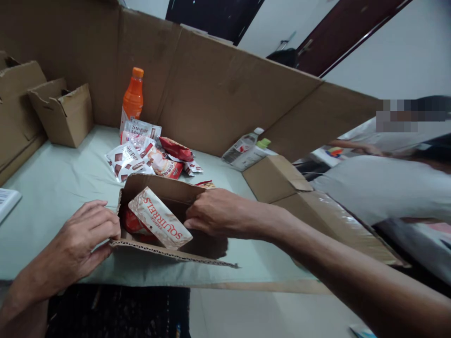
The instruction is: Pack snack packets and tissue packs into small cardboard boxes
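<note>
A small open cardboard box (158, 185) stands near the table's front edge. My left hand (88, 234) is closed on its left rim, thumb outside the front flap. Inside, a Three Squirrels snack packet (160, 218) lies tilted above a red packet (136, 223). My right hand (214, 211) reaches over the box's right side with curled fingers, its thumb by the right corner of the Squirrels packet. What those fingers hold, if anything, is hidden. Behind the box lies a pile of snack packets (162, 162), some marked Su-per.
An orange bottle (133, 96) stands behind the pile. Clear bottles (243, 145) lean near a larger carton (278, 176) at right. Small cardboard boxes (72, 115) sit at left, before a tall cardboard wall (225, 89). Another person (394, 178) is at the right.
</note>
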Action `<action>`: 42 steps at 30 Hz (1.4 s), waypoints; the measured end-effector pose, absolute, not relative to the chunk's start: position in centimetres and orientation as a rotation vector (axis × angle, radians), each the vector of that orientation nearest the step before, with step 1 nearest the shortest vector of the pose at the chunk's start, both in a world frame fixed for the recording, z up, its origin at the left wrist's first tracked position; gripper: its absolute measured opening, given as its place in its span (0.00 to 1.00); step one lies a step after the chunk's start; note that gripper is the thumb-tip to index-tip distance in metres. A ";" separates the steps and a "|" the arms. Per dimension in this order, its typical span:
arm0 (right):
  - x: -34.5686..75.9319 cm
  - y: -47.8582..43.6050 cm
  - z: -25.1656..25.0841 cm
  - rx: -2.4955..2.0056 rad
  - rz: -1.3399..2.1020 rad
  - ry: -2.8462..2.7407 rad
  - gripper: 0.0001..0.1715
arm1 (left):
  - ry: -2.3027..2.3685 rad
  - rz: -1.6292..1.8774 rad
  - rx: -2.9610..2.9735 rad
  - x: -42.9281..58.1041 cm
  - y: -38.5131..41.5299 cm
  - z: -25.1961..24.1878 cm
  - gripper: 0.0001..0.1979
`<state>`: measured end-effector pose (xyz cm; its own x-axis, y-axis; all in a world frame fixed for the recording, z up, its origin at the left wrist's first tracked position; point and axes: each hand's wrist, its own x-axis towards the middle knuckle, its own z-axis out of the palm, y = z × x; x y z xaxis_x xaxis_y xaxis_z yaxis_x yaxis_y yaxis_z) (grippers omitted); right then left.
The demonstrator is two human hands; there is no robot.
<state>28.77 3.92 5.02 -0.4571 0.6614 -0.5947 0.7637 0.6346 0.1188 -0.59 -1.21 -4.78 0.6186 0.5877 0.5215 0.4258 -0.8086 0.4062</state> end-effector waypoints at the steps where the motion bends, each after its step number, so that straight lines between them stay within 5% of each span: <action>1: 28.9 3.8 5.0 1.107 -0.204 2.204 0.16 | 0.829 0.958 2.601 -0.6 -1.2 -4.8 0.10; 12: 30.1 5.9 4.1 1.303 -0.688 2.374 0.16 | 0.805 0.987 2.577 0.0 -0.7 -4.6 0.11; 15: 28.5 6.4 3.9 1.449 -0.526 2.396 0.21 | 0.802 0.960 2.591 0.1 -1.0 -4.4 0.11; 21: 26.2 5.6 3.7 1.285 -0.322 2.280 0.09 | 0.809 0.951 2.600 0.3 -1.4 -4.1 0.11; 26: 25.0 5.1 2.9 1.120 -0.331 2.406 0.22 | 0.797 0.968 2.642 0.5 -1.3 -3.8 0.11; 31: 25.7 4.3 2.3 1.127 -0.311 2.517 0.18 | 0.853 0.964 2.710 -0.1 -1.5 -3.9 0.11; 37: 27.4 2.8 2.2 1.051 -0.556 2.478 0.30 | 0.828 0.838 2.869 0.6 -1.7 -2.1 0.09; 42: 27.1 2.6 2.6 1.052 -0.595 2.453 0.28 | 0.763 0.601 2.892 3.5 -2.0 1.2 0.10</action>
<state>27.12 2.59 2.61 -0.6344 0.5756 -0.5159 0.7481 0.6253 -0.2223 3.46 -1.97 1.20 0.7976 0.4912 0.3500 0.4554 -0.8709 0.1845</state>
